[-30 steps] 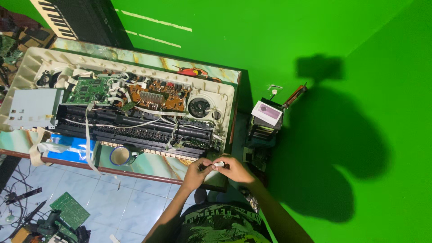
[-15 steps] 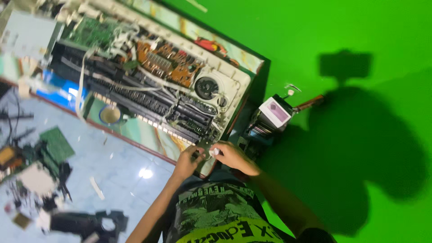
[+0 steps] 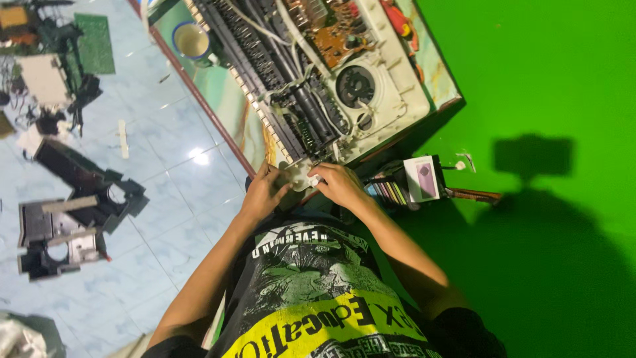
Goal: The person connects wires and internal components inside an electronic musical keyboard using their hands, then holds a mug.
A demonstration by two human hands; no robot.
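Your left hand [image 3: 265, 192] and right hand [image 3: 338, 185] are both down at the near corner of the opened-up cream plastic keyboard chassis [image 3: 391, 99], right where it hangs over the edge of the surface [image 3: 228, 99]. Between them sits a small whitish plastic piece [image 3: 301, 178]. Left fingers [image 3: 270, 174] are curled together against it from one side, right fingers [image 3: 318, 178] pinched onto it from the other, so both hands look clamped on that same bit. Can't tell exactly how much of it each one grips, it's tiny and mostly covered.

Just above your knuckles runs the row of black key contacts [image 3: 265, 66], with the round black speaker [image 3: 356, 86] and the brown circuit board [image 3: 334, 33] further in. A blue-rimmed cup [image 3: 192, 41] stands on the surface, well apart to the left.

Room-wise: the surface edge is right at your wrists. To your right, a small white and purple box [image 3: 423, 179] sits near your forearm. Left is pale blue tiled floor [image 3: 159, 199] with black plastic parts [image 3: 79, 199] scattered well away.
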